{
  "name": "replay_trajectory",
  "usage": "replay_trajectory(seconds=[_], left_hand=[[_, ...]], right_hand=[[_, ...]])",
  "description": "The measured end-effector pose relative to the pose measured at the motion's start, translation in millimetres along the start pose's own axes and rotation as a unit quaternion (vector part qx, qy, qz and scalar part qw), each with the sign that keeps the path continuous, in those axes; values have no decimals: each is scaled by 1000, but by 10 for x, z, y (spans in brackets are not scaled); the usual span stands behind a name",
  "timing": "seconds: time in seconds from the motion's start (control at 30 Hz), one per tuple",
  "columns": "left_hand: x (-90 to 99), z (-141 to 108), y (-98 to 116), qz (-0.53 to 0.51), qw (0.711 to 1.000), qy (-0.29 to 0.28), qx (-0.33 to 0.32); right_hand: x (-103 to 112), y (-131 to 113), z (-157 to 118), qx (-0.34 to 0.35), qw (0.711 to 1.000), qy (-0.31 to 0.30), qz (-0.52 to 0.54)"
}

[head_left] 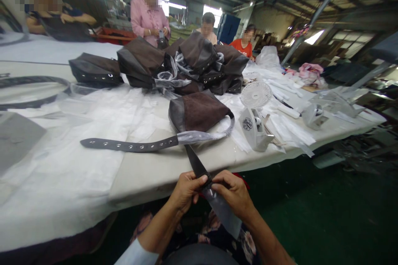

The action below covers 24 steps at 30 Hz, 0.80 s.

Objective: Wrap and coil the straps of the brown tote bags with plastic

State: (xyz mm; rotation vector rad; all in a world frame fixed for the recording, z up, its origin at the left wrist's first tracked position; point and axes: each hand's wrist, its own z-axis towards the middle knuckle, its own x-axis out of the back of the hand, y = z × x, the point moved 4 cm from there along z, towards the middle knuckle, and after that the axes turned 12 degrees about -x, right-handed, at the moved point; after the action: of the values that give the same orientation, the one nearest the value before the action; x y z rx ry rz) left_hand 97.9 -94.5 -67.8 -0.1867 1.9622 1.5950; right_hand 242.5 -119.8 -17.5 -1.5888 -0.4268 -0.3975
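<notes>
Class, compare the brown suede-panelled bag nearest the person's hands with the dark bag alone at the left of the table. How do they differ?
The brown suede-panelled bag has a soft brown panel, while the dark bag looks smooth and nearly black. The brown bag's strap stretches across the table, while no strap shows on the dark bag. Both rest on the table.

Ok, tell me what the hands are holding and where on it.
The left hand and right hand pinch a dark bag strap in their fingers, right where its bare part meets the clear plastic sleeve wrapped around its lower end.
</notes>
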Motion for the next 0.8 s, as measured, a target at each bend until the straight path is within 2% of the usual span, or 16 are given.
replay_trajectory(seconds=[0.13,0.37,0.53,0.63,0.8], left_hand=[[-10,3,20,11,1000,10,5],[-30,2,50,59,998,15,-14],[-6,-13,17,72,996,44,-12],[11,-8,-11,72,996,53,-11],[14,3,-37,82,995,48,-16]], right_hand=[[-30,44,28,0,1000,1,27],[-84,155,60,-59,993,-27,101],[-90,166,90,-63,992,-22,107],[-96,142,103,-46,994,-25,93],[-96,88,112,26,996,-51,69]])
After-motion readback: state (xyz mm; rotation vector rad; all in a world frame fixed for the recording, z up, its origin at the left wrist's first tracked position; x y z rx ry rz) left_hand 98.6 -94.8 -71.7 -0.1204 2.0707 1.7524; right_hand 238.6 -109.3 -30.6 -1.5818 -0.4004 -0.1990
